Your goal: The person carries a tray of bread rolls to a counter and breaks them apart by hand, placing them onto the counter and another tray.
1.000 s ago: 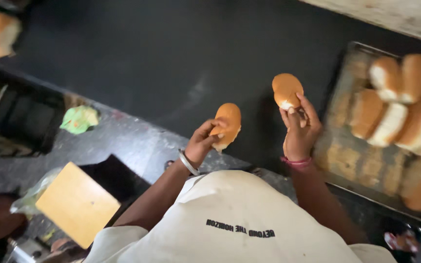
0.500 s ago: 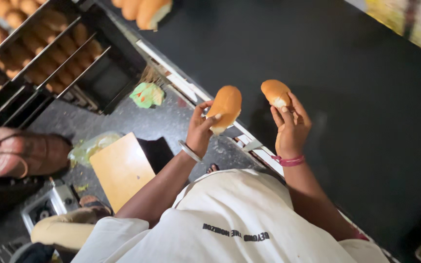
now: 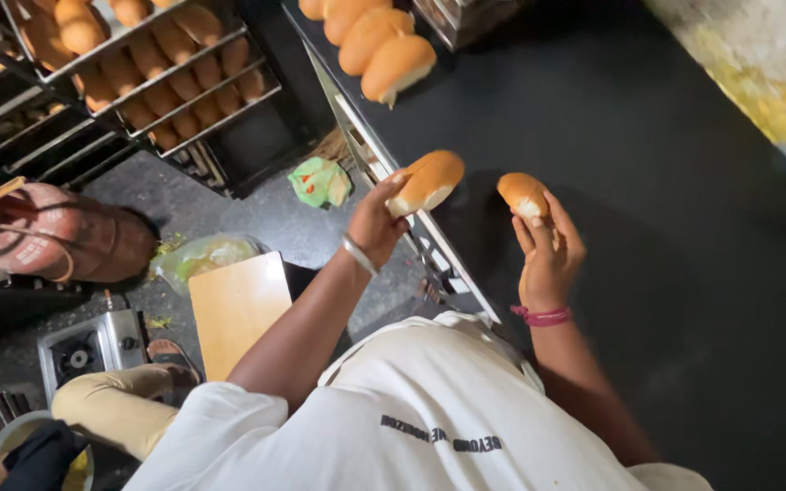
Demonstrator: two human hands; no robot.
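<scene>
The left hand (image 3: pixel 377 221) grips an oblong bun (image 3: pixel 427 181) with its fingers wrapped under it, held over the near edge of the black desk (image 3: pixel 666 227), while the right hand (image 3: pixel 548 255) pinches a smaller round bun (image 3: pixel 522 194) at its fingertips, fingers pressed together, just above the dark surface. More buns (image 3: pixel 373 36) lie in a row at the desk's far end, and to the left racks of trays (image 3: pixel 152 64) filled with buns stand on the grey floor (image 3: pixel 256 218). A crumpled green wrapper (image 3: pixel 320 182), a wooden board (image 3: pixel 236 309), a red gas cylinder (image 3: pixel 56 236) and a small stove (image 3: pixel 88 345) crowd the floor beside the person.
</scene>
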